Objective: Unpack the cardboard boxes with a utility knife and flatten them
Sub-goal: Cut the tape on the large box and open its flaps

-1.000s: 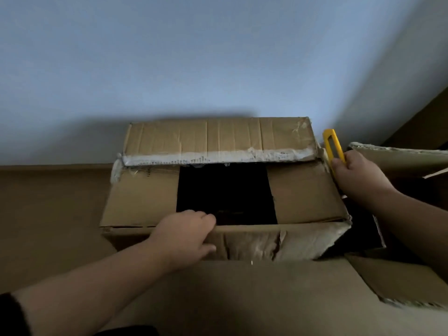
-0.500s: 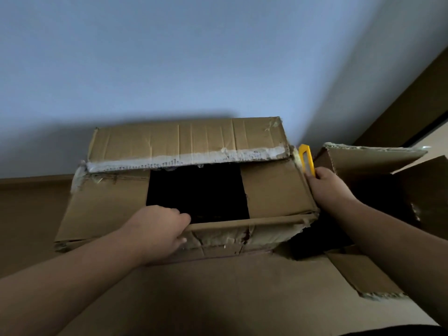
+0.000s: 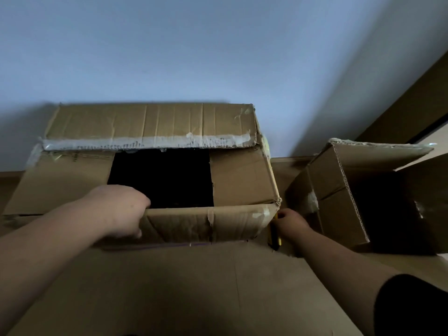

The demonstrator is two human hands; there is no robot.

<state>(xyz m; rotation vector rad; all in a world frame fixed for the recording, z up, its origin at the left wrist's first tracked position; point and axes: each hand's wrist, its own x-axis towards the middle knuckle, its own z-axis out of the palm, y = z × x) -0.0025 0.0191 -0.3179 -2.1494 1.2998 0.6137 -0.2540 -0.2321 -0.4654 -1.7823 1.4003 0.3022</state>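
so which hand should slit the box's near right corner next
Right, probably: the right hand holds the yellow knife beside that corner of the big box, while the left hand grips its front rim.

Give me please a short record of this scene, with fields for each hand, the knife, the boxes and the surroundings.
left hand: left hand grips the near top edge of the big box, fingers curled over into the opening
right hand: right hand holds the yellow utility knife at the box's near right corner, pointing down
big box: top open, inside dark, old tape along the far flap
second box: second box stands open to the right, apart from the big one
surroundings: flat cardboard in front, pale wall behind
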